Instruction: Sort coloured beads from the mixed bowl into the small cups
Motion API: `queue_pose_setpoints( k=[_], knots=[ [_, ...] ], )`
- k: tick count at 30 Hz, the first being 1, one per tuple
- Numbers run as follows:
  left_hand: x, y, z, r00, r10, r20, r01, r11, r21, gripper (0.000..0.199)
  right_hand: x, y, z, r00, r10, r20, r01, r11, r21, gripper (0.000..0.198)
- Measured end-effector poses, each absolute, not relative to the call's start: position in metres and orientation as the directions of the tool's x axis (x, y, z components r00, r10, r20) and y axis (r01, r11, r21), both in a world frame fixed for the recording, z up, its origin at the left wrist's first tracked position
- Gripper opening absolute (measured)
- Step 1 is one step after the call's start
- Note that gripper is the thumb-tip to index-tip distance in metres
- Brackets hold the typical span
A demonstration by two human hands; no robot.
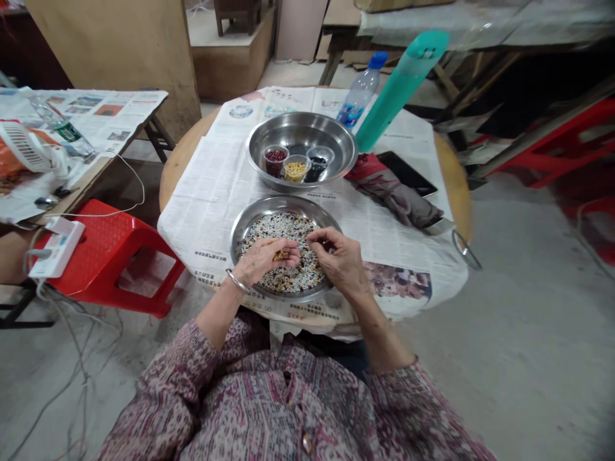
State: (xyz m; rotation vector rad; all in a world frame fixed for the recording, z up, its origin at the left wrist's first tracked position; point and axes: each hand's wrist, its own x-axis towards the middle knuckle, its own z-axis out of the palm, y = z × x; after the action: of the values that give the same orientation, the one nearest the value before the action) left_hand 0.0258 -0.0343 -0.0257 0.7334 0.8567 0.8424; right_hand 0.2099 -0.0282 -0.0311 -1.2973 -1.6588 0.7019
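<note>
Over a shallow steel tray (236,234) of mixed white, yellow, dark red and black grains (281,224), both hands are held close together. My left hand (262,261), with a bangle at the wrist, is cupped palm up around a few yellow kernels (279,255). Beside it, my right hand (342,259) is closed in a pinch; whatever sits between thumb and finger is too small to make out. Behind the tray stands a deeper steel bowl (254,157). Inside it are three clear cups: dark red beans (275,160), yellow kernels (295,171) and black beans (317,168).
Newspaper (202,192) covers the round table. Toward its back right are a water bottle (360,93), a tall teal container (401,89), a folded umbrella (394,192) and a dark tablet (408,173). Left of the table, a red stool (115,250) carries a power strip (57,248).
</note>
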Motion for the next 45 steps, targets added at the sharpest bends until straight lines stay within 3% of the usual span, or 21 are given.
queue_pose_setpoints(
  k=[7, 17, 27, 45],
  knots=[
    [0.026, -0.034, -0.026, 0.38, 0.859, -0.343, -0.353, 0.477, 0.805, 0.021, 0.209, -0.031, -0.034, 0.023, 0.948, 0.317, 0.523, 0.259, -0.812, 0.013],
    [0.027, -0.034, -0.025, 0.313, 0.882, -0.354, -0.364, 0.455, 0.812, 0.015, 0.21, -0.028, -0.042, -0.133, 0.902, 0.411, 0.667, 0.388, -0.636, 0.02],
    [0.027, -0.032, -0.029, 0.274, 0.899, -0.342, -0.399, 0.43, 0.81, 0.014, 0.206, -0.03, -0.044, -0.284, 0.905, 0.317, 0.812, 0.403, -0.422, 0.015],
    [0.028, -0.033, -0.025, 0.277, 0.897, -0.344, -0.373, 0.431, 0.822, 0.015, 0.209, -0.029, -0.045, -0.266, 0.904, 0.335, 0.756, 0.411, -0.51, 0.02]
  ],
)
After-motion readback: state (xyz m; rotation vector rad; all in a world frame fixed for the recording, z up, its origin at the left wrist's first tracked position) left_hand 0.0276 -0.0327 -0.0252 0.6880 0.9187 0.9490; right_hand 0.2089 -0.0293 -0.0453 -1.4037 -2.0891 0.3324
